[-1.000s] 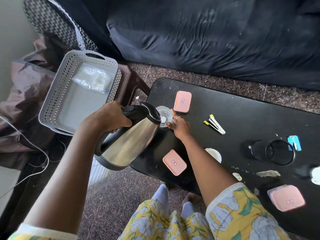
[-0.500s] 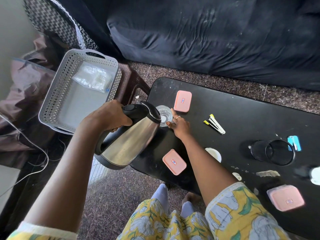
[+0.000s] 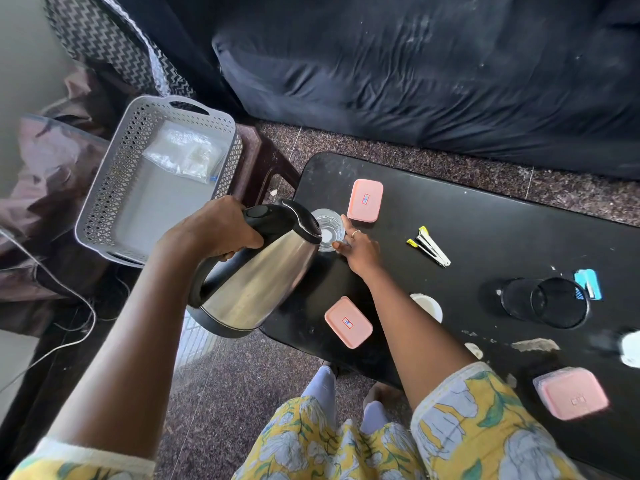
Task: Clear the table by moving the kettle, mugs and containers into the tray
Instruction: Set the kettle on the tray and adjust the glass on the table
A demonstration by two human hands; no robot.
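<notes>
At nine o'clock the grey tray (image 3: 104,202) sits off the table, a clear plastic bag (image 3: 183,154) lying inside it. The left hand (image 3: 207,230) is clenched on the black handle of the steel kettle (image 3: 256,271), tilted with its spout over a clear glass (image 3: 330,230). The right hand (image 3: 360,251) grips that glass on the black table (image 3: 485,237). Pink containers lie at twelve (image 3: 364,199), six (image 3: 348,322) and four o'clock (image 3: 573,398).

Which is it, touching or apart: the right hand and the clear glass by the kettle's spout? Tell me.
Touching. The head view shows the right hand with its fingertips against the side of the clear glass, no gap visible.
</notes>
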